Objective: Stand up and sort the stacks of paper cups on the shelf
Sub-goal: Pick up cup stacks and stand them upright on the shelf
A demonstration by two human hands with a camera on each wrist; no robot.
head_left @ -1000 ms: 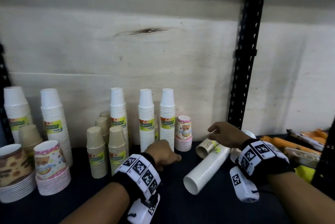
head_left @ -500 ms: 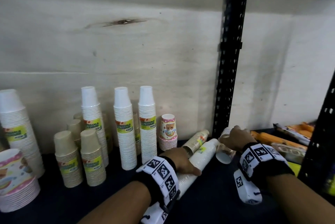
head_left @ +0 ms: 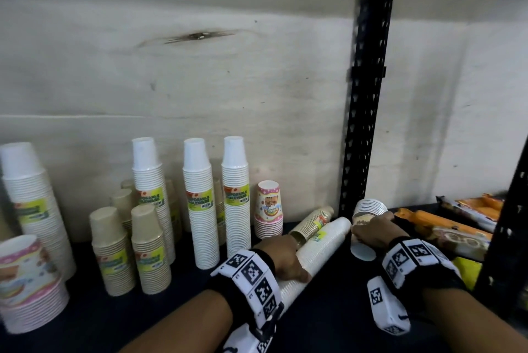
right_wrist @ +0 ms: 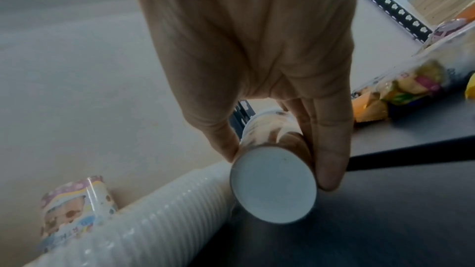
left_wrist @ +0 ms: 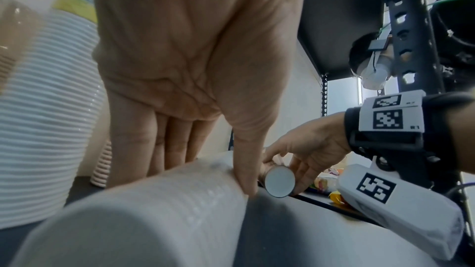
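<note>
A long white cup stack (head_left: pixel 323 244) lies on its side on the dark shelf (head_left: pixel 328 318). My left hand (head_left: pixel 285 259) grips its middle, thumb (left_wrist: pixel 244 170) on the near side and fingers over the far side. A kraft cup stack (head_left: pixel 313 219) lies just behind it. My right hand (head_left: pixel 371 231) grips a short brown-patterned cup stack (head_left: pixel 367 209), also lying on its side by the black post. In the right wrist view the thumb (right_wrist: pixel 226 145) and fingers (right_wrist: pixel 329 159) pinch that stack near its white base (right_wrist: pixel 273 186).
Upright white stacks (head_left: pixel 200 204) and kraft stacks (head_left: pixel 148 249) stand along the back wall, with a pink bear-print stack (head_left: pixel 268 209) beside them. Wider stacks (head_left: pixel 31 201) fill the far left. A black perforated post (head_left: pixel 365 95) rises mid-shelf. Snack packets (head_left: pixel 445 227) lie at the right.
The view has swung right. My left hand moved forward onto the lying white stack and gripped it. My right hand shifted right and took hold of the short patterned stack.
</note>
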